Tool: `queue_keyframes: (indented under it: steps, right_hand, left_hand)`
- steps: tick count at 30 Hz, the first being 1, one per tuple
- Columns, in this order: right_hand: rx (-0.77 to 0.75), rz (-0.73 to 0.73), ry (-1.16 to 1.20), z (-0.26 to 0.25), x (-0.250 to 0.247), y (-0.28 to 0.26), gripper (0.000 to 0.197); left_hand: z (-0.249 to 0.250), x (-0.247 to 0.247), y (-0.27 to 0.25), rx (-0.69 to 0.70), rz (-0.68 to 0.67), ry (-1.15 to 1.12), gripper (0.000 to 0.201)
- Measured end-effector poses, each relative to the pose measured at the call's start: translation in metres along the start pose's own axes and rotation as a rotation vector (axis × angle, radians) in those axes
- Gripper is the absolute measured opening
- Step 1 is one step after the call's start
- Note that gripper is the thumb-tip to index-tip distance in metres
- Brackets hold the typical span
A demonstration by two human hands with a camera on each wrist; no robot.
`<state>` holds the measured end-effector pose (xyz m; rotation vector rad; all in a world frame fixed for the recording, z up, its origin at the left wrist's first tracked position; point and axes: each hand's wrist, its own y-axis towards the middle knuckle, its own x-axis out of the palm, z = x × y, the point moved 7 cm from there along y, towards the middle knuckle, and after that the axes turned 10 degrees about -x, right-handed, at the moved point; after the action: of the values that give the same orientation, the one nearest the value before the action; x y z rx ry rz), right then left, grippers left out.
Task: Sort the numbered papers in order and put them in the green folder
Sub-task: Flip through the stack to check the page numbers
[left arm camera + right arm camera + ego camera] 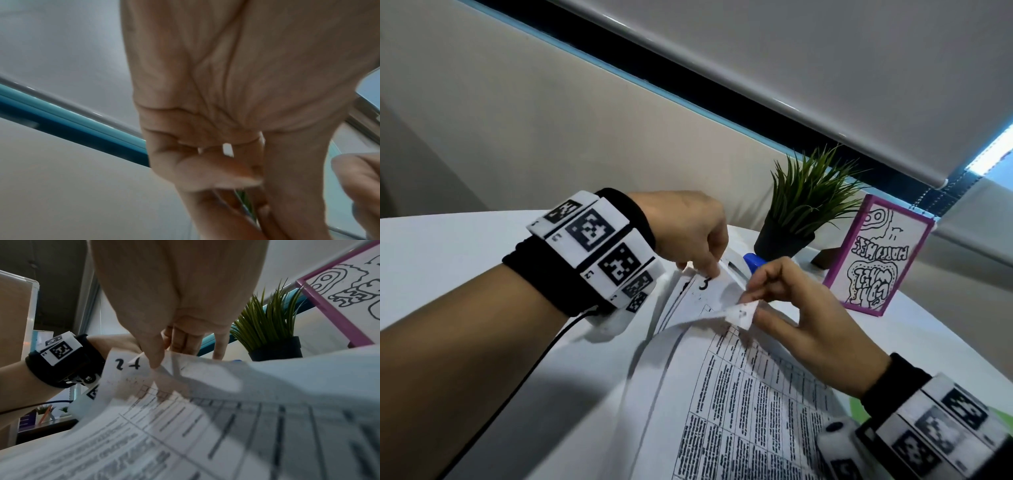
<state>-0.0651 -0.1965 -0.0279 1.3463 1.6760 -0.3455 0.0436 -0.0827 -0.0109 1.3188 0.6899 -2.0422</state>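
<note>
A stack of printed papers (739, 394) lies on the white table (465, 260). My right hand (751, 305) pinches the top sheet's far corner (743, 313) between thumb and forefinger and peels it back. In the right wrist view that lifted sheet (121, 365) shows a handwritten 2. Underneath lies a sheet marked 3 (705, 283). My left hand (709, 272) has curled fingers holding that sheet's far corner down. A strip of the green folder (859, 409) peeks out beside my right wrist. The left wrist view shows only my left hand's curled fingers (216, 164).
A potted green plant (801, 205) stands just behind the papers. Beside it on the right leans a purple-framed drawing (880, 257). A blue object (755, 262) lies between the plant and my hands. A wall and a window blind rise behind the table.
</note>
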Motion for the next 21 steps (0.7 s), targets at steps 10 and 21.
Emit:
queue_keyframes:
  steps: [10,21]
  right_hand:
    - [-0.025,0.015,-0.254,0.004,-0.01,0.009,0.01]
    - [-0.085,0.093,-0.24,-0.008,-0.016,0.002,0.018]
  left_hand:
    - [0.004,-0.005,0.004,0.089,0.126,0.051,0.018]
    - [0.003,-0.001,0.001,0.075,0.005,-0.058,0.026]
